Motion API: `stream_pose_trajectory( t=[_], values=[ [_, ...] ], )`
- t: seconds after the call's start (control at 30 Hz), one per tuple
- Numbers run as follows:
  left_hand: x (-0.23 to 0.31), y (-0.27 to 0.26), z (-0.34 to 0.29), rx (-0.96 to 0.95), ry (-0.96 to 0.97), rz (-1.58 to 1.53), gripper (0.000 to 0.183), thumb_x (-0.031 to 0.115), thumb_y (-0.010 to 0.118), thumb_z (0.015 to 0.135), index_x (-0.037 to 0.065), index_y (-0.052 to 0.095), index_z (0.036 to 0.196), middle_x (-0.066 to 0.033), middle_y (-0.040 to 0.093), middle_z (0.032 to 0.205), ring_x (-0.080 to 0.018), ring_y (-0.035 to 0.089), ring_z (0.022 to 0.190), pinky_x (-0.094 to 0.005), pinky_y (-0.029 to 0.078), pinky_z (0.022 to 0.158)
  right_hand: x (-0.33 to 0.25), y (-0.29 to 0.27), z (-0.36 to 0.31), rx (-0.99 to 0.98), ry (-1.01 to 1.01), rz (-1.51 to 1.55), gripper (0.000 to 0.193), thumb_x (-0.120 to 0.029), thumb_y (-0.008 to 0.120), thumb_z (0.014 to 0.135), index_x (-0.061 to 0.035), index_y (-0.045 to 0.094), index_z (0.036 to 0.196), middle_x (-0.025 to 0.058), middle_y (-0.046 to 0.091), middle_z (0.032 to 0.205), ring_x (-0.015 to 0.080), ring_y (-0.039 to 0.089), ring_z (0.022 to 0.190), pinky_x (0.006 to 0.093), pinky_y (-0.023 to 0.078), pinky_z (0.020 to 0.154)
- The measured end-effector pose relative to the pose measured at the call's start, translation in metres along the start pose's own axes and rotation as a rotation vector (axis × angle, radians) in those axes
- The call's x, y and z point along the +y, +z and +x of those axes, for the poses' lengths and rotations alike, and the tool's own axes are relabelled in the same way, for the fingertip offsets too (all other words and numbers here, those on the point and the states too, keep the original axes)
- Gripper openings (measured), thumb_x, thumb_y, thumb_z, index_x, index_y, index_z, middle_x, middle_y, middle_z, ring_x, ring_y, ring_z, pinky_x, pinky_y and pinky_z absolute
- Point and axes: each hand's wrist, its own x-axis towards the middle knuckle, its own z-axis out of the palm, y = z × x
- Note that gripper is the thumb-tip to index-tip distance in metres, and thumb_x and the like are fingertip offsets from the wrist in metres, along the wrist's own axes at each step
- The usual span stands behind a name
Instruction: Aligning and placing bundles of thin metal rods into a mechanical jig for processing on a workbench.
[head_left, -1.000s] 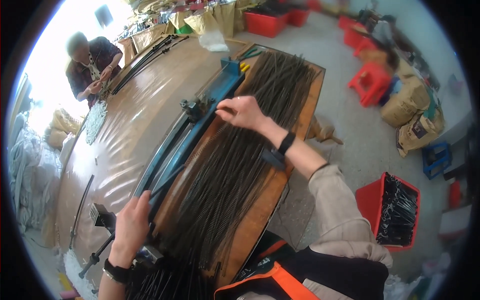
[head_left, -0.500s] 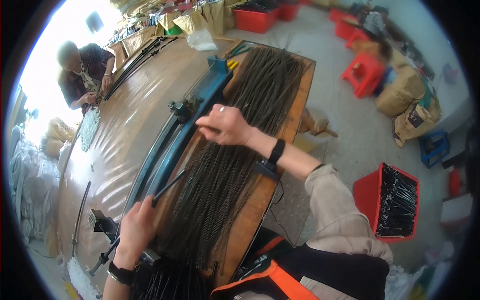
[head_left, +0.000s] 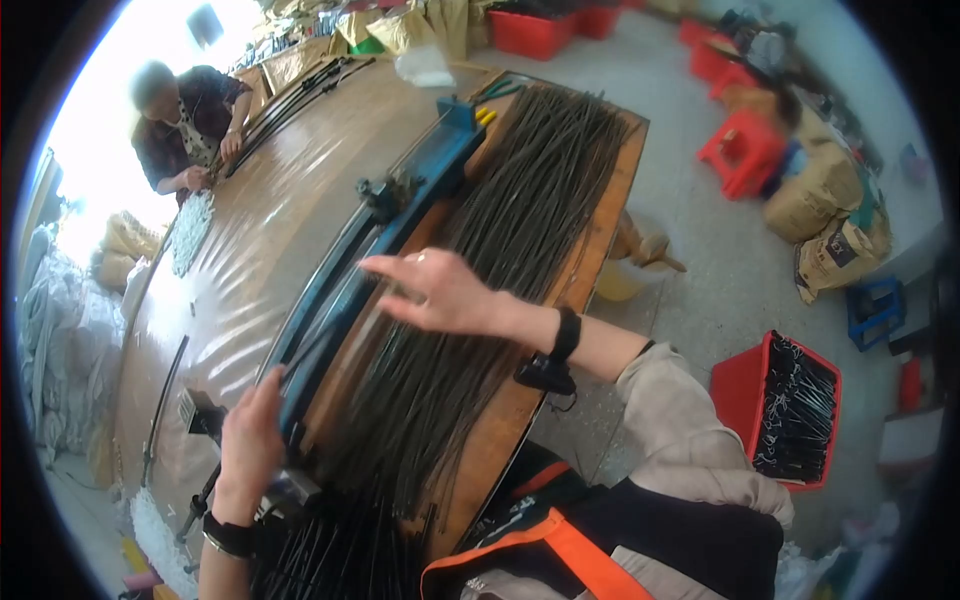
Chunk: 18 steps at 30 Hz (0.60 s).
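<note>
My left hand [head_left: 252,440] is closed around a thin dark rod [head_left: 312,348], blurred by motion. The rod slants up over the near end of a long blue metal fixture [head_left: 425,222] on the table. My right hand [head_left: 435,292] is over the fixture's right edge, index finger stretched out and thumb apart, with nothing visible in it. Beyond that hand, a small dark metal clamp block [head_left: 388,197] sits on the fixture. Beneath my right hand and along the table spreads a thick layer of long dark springs or rods [head_left: 520,190].
Another bundle of black rods [head_left: 340,555] lies close to me. Across the plastic-covered table [head_left: 300,190] a person [head_left: 185,130] handles long black rods. A red bin [head_left: 740,395] of black rods stands on the floor at right, with a red stool [head_left: 742,152] farther back.
My right hand has moved nearer and opened its index finger. The rod in my left hand has swung from the spring pile to over the blue fixture. The view has shifted slightly.
</note>
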Motion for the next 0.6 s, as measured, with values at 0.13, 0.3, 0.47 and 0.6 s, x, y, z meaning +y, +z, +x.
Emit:
stream_pose_trajectory(
  t=[0.13,0.3,0.47,0.6],
  values=[
    [-0.041,-0.041,-0.043,0.122,-0.119,-0.013,0.043,-0.001,0.055,0.089,0.012,0.059,0.13,-0.019,0.064,0.09,-0.0368,0.064,0.081,-0.0447,0.05,0.069,-0.011,0.014,-0.011,-0.13,0.248,0.781,0.044,-0.04,0.064,0.095,-0.0096,0.064,0.127,0.001,0.061,0.071,0.0103,0.06,0.068,0.025,0.05,0.065],
    [-0.061,-0.053,-0.095,0.109,-0.231,0.095,0.041,-0.001,0.056,0.09,0.015,0.062,0.127,-0.0154,0.063,0.086,-0.0352,0.063,0.079,-0.0424,0.05,0.068,-0.036,0.037,-0.023,-0.451,0.456,0.825,0.036,-0.036,0.063,0.097,-0.008,0.069,0.119,-0.0012,0.06,0.075,0.0064,0.058,0.075,0.023,0.048,0.068],
    [-0.048,-0.074,-0.128,0.05,-0.201,0.217,0.041,0.001,0.059,0.088,0.017,0.064,0.126,-0.0116,0.06,0.079,-0.0319,0.062,0.074,-0.0418,0.05,0.066,-0.087,0.073,-0.006,-0.048,0.099,0.44,0.015,-0.017,0.072,0.088,-0.0063,0.074,0.098,0.0006,0.063,0.075,0.0118,0.058,0.071,0.0257,0.047,0.064],
    [-0.035,-0.079,-0.149,0.039,-0.166,0.276,0.043,0.002,0.061,0.085,0.019,0.065,0.125,-0.0098,0.056,0.074,-0.0297,0.06,0.07,-0.0409,0.05,0.064,-0.133,0.091,0.011,-0.023,-0.167,0.446,0.014,-0.01,0.078,0.08,-0.0063,0.073,0.092,0.003,0.063,0.074,0.0188,0.058,0.065,0.0307,0.048,0.061]
  ],
)
